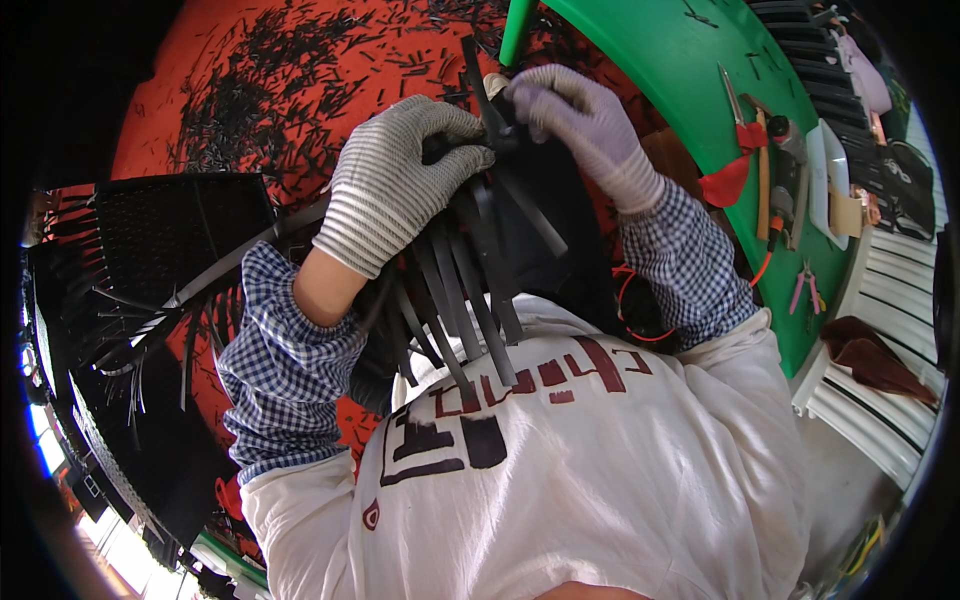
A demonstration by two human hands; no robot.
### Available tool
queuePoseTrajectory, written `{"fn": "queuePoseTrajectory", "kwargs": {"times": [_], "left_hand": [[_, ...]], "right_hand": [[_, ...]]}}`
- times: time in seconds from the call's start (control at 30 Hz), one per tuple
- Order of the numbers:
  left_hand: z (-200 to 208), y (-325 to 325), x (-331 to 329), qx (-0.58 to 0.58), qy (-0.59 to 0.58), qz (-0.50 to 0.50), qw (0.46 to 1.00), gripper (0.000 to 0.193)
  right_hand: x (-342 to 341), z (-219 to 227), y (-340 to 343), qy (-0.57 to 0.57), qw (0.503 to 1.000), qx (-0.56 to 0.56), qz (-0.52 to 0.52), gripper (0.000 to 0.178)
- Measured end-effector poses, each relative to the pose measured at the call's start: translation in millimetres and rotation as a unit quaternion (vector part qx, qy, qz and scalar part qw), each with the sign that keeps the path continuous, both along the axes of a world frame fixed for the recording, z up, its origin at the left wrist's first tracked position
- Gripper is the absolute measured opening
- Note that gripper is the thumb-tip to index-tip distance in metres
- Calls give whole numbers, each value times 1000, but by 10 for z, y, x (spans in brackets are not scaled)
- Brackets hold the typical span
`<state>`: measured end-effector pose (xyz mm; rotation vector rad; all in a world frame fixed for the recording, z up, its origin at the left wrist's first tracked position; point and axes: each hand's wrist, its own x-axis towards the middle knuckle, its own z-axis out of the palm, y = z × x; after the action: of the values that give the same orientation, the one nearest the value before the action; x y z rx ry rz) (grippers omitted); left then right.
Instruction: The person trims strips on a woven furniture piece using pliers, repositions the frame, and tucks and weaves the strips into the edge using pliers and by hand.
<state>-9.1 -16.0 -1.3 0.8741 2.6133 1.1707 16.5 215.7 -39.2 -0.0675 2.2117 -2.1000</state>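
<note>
In a striped grey-white knit glove, my left hand (395, 175) is closed, thumb and fingers pinching a flat black strip (473, 75) that stands up past the fingertips. My right hand (590, 125), in a pale lilac-grey glove, is just to the right with its fingers curled in near the strip. It is slightly blurred, and what lies between its fingertips is hidden. Several loose black strip ends (455, 290) fan out below my left hand toward my white shirt. Another black strip (535, 215) slants down to the right over dark cloth on my lap.
A woven black piece (185, 230) with fringed strip ends stands at left. Short black offcuts (300, 75) litter the red floor (150, 135). On the green table (690, 50) at right lie a power tool (785, 160), a white tray (828, 180) and pink-handled pliers (804, 285). An orange cord (762, 268) hangs off it.
</note>
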Motion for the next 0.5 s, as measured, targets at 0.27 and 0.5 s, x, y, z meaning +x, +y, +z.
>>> {"fn": "queuePoseTrajectory", "kwargs": {"times": [0.27,0.5], "left_hand": [[19,-3,46,47,56,-10,997,24],[47,94,17,52,55,-12,997,23]], "right_hand": [[272,-18,-132,216,958,189,-17,38],[223,87,-67,220,956,194,-9,36]]}}
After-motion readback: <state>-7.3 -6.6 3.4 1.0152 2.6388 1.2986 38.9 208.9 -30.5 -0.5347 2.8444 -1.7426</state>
